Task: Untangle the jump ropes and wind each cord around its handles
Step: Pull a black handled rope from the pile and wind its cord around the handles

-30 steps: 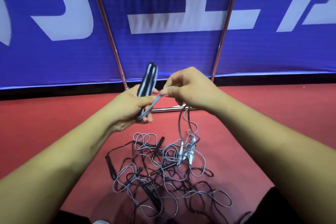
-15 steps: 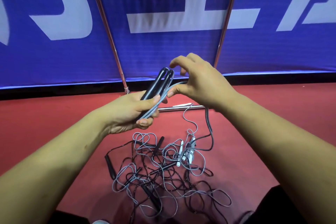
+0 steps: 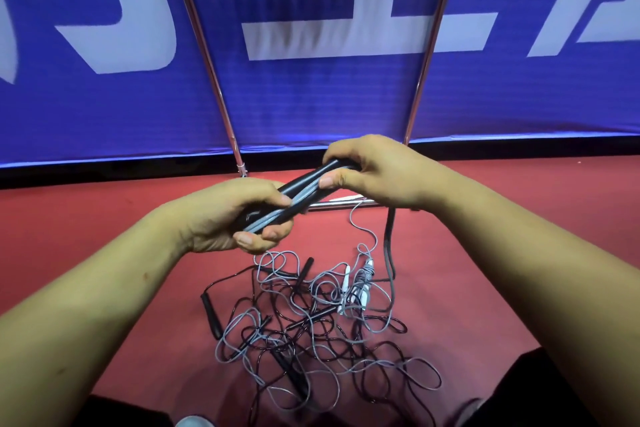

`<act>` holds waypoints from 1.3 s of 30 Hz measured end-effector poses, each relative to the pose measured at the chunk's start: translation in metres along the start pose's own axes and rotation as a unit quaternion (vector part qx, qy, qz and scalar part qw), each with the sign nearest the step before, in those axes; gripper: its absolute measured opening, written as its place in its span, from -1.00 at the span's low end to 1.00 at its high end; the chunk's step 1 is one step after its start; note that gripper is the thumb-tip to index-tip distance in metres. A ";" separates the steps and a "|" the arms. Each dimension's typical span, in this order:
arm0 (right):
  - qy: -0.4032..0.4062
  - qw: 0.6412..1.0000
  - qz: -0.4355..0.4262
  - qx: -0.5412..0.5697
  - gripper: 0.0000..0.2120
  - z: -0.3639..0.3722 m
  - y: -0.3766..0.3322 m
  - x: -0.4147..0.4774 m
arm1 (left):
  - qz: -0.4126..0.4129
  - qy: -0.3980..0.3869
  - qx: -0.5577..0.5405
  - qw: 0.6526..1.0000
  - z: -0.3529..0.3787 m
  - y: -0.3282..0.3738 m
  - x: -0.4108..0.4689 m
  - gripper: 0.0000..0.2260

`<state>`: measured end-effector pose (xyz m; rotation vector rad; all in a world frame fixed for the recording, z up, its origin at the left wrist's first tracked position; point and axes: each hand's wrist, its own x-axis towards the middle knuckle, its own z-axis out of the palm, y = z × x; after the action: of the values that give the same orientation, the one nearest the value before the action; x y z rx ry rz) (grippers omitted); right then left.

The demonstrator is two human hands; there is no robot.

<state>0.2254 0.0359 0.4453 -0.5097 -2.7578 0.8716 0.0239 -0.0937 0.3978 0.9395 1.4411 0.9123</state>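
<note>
— At centre frame: what is held?
— Two slim black handles (image 3: 308, 184), side by side, tilted up to the right, with a grey cord (image 3: 273, 215) lying along them. Left hand (image 3: 235, 218) clasps the lower end; right hand (image 3: 374, 173) clasps the upper end.
— Lower centre?
— A tangle (image 3: 311, 326) of thin grey and black looped cords on the red floor (image 3: 104, 218). A dark cord (image 3: 389, 239) hangs below the right hand down to it.
— Upper frame?
— Blue banner (image 3: 311, 97), smooth metal poles (image 3: 207, 55).

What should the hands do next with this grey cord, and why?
Probably swing the right hand under the paired handles toward the left hand, laying another lengthwise turn: the grey cord already runs along them, and its slack hangs from the right hand into the tangle.
</note>
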 end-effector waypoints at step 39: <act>-0.114 0.894 0.197 0.387 -0.79 0.107 0.044 0.014 | 0.242 0.256 0.330 0.876 -0.030 0.037 -0.035 -0.92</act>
<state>0.1928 0.0192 0.3348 -0.8365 -2.2019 2.0981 -0.0022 -0.1130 0.4477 1.7148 2.0897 1.1040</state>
